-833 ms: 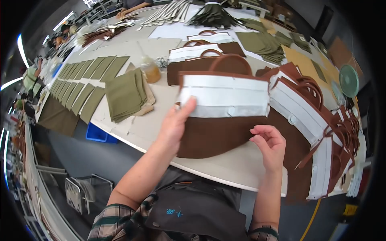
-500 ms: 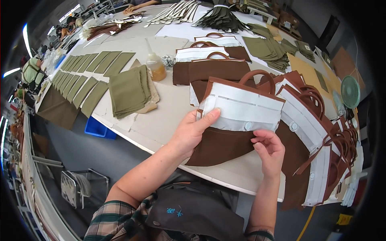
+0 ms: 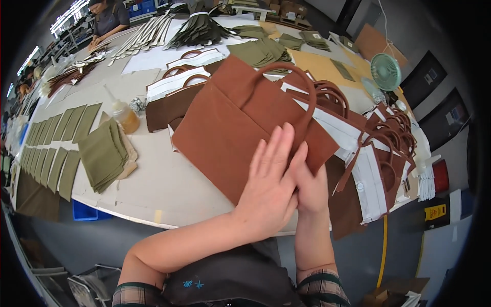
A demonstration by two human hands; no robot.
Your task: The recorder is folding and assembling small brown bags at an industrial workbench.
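A rust-brown fabric bag (image 3: 230, 123) with a looped handle (image 3: 302, 89) is tilted up over the near edge of the worktable (image 3: 169, 189), plain brown side toward me. My left hand (image 3: 271, 189) lies on its lower corner with the fingers stretched flat across the cloth. Partly hidden beneath the left hand, my right hand (image 3: 313, 190) grips the same corner from the right. Its fingers are tucked out of sight.
More brown bags with white lining (image 3: 378, 153) are piled at the right. A stack of olive fabric pieces (image 3: 102, 153), a row of olive strips (image 3: 51, 148) and an amber glue bottle (image 3: 123, 115) sit at left. A green fan (image 3: 386, 71) stands far right; another person (image 3: 107, 18) works at the far end.
The bag has been turned over and pulled nearer: its white-lined side no longer shows, only brown. My left hand moved from the bag's left edge onto its lower corner beside my right hand.
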